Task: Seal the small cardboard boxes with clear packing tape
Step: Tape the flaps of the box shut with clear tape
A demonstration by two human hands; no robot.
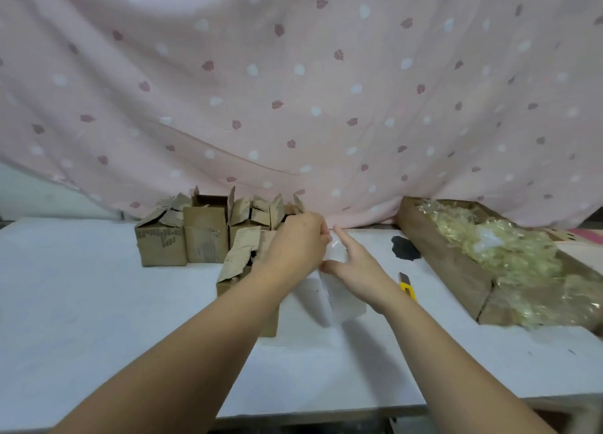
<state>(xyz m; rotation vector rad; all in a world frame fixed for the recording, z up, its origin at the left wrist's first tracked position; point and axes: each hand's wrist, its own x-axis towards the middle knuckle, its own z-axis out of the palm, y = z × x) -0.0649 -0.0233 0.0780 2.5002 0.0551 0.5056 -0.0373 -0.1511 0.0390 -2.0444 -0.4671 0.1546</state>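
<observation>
A small cardboard box [238, 267] with its torn flaps up stands in the middle of the white table [81, 303], partly hidden behind my left forearm. Above and to its right, my left hand [295, 241] pinches the top end of a strip of clear packing tape [339, 290]. The strip hangs down blurred in front of the table. My right hand [357, 264] touches the tape with its thumb and spread fingers. Behind, several more small boxes [182, 234] with open flaps stand in a row.
A yellow utility knife [408, 287] lies on the table right of my right wrist. A long cardboard tray [456, 267] full of crumpled clear tape scraps sits at the right. A dark patch [404, 247] marks the table. A pink patterned cloth [293, 91] hangs behind.
</observation>
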